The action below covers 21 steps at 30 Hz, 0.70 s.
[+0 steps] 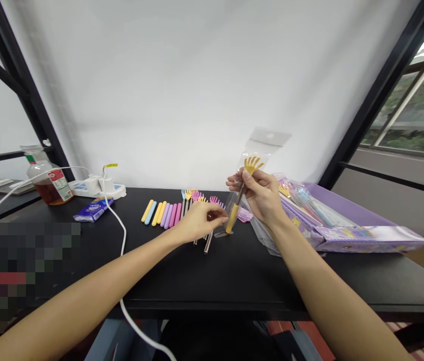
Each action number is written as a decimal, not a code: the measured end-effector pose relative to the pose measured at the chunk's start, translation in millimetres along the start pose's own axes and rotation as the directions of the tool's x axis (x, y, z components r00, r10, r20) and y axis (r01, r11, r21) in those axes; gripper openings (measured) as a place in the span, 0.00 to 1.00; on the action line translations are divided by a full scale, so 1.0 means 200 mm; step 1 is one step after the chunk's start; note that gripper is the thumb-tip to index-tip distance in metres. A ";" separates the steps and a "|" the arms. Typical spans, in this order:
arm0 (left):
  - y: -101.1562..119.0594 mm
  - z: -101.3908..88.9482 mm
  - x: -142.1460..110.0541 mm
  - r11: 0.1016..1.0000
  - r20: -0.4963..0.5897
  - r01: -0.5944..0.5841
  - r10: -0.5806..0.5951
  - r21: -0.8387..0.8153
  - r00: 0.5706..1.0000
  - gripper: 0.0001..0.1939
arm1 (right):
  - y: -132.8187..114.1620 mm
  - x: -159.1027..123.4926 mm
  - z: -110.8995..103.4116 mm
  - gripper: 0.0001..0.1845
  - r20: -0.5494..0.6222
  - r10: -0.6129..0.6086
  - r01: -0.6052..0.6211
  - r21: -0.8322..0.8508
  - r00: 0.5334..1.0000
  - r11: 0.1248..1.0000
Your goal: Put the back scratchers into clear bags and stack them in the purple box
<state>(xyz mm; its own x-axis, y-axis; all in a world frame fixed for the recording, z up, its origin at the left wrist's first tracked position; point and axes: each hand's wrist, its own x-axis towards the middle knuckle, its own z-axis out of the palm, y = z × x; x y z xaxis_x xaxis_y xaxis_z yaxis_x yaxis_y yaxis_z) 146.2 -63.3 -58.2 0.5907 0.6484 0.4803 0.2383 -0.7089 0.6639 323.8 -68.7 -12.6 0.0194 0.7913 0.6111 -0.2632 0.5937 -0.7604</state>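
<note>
My right hand (259,194) grips a telescopic back scratcher (236,205) through a clear plastic bag (251,168). The scratcher has a yellow hand-shaped head, a metal shaft and a yellow handle, and the bag's header stands up above my fingers. My left hand (200,223) reaches in from the left, its fingertips touching the lower bag near the yellow handle. Several loose pastel handles (161,214) lie in a row on the black table (159,271). Several metal shafts with coloured hand-shaped heads (197,198) lie beside them, partly hidden behind my left hand.
To the right, a lilac box (370,239) holds packaged items, with loose clear bags by it. At the left stand a power strip (97,188) with a white cable, a bottle of amber liquid (46,178) and a blue packet (93,209). A pixelated patch covers the lower left.
</note>
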 end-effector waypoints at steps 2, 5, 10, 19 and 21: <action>0.01 0.01 0.00 1.000 -0.006 -0.013 0.013 -0.003 1.000 0.09 | 0.01 0.00 0.02 0.15 0.009 -0.016 0.016 0.023 1.000 1.000; 0.01 0.03 0.02 0.999 -0.033 -0.013 0.012 -0.034 0.999 0.12 | 0.02 0.00 0.03 0.14 0.011 -0.024 0.023 0.059 1.000 0.998; -0.03 0.08 0.05 0.996 0.017 -0.011 0.012 -0.086 1.000 0.14 | 0.02 0.00 0.01 0.14 -0.017 -0.025 0.027 0.079 1.000 0.997; -0.05 0.08 0.07 1.000 0.093 0.003 -0.004 0.015 0.996 0.11 | 0.04 0.00 0.02 0.15 0.017 -0.042 0.040 0.091 0.999 0.995; -0.04 0.07 0.07 1.000 0.116 0.003 -0.005 0.018 0.993 0.11 | 0.05 0.01 0.04 0.15 0.040 -0.042 0.038 0.091 0.998 0.995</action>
<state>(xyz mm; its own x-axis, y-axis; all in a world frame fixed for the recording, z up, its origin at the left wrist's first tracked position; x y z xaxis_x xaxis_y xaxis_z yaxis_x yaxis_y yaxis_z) 162.9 -52.3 -65.0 0.6748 0.6153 0.4075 0.2537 -0.7119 0.6548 313.7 -62.3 -18.3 -0.0085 0.7592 0.6508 -0.3494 0.6076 -0.7133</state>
